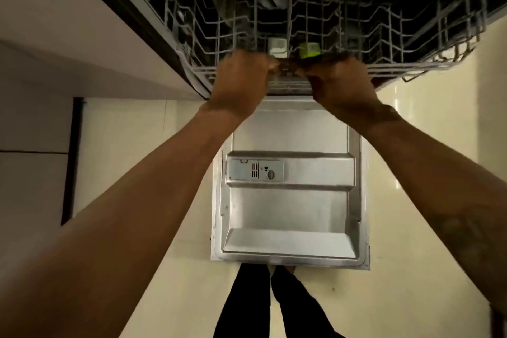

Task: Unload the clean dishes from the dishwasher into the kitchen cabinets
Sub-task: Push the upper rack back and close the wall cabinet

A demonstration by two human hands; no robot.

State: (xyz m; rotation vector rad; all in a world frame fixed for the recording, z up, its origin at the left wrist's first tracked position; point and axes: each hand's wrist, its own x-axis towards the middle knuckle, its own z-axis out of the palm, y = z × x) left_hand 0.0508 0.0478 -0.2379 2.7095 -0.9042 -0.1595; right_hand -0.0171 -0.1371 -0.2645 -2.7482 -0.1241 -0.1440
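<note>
The dishwasher's upper wire rack [397,44] fills the top of the view, its front rail near me. My left hand [241,79] and my right hand [343,82] both grip that front rail, close together at its middle. Behind the rail sit a small white piece [277,46] and a yellow-green piece [309,50]; what they are I cannot tell. The rack looks mostly bare, and its back is dark. Below my hands the open dishwasher door [290,200] lies flat, with its detergent compartment [256,170] facing up.
A pale cabinet front [68,35] runs along the left of the dishwasher opening. The cream tiled floor [425,173] surrounds the door. My legs in dark trousers [274,307] stand right at the door's near edge.
</note>
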